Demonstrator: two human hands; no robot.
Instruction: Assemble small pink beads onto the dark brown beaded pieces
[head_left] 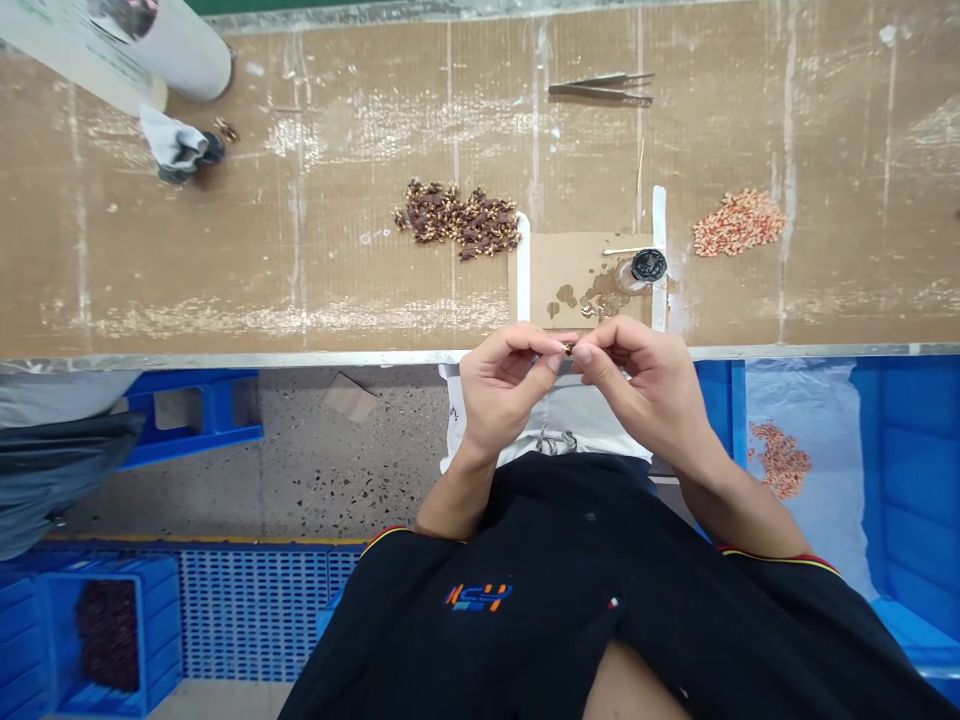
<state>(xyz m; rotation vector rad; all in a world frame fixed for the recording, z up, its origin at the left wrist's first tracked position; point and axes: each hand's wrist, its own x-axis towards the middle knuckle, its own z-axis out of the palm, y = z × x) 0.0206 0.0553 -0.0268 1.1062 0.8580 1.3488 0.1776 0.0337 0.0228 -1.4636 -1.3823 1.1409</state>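
My left hand [510, 382] and my right hand [646, 385] meet at the table's front edge, fingertips pinched. Between them is a tiny dark-and-gold part [568, 349], mostly covered by the fingers; its exact kind is too small to make out. Just beyond lies a cardboard sheet [559, 270] with wet spots. On its right side stands a small bottle with a black cap [649, 265], beside a cotton swab [626, 251]. A pile of similar dark-and-gold parts [459, 220] lies to the left. Orange-and-white small pieces [739, 222] are heaped to the right.
Tweezers [601, 90] lie toward the back of the cardboard-covered table [360, 290]. White cylinders [180, 50] and a crumpled cloth [174, 142] are at the back left. A lined blue crate [911, 480] holding more orange pieces [780, 460] stands below right; another blue crate [161, 635] is lower left.
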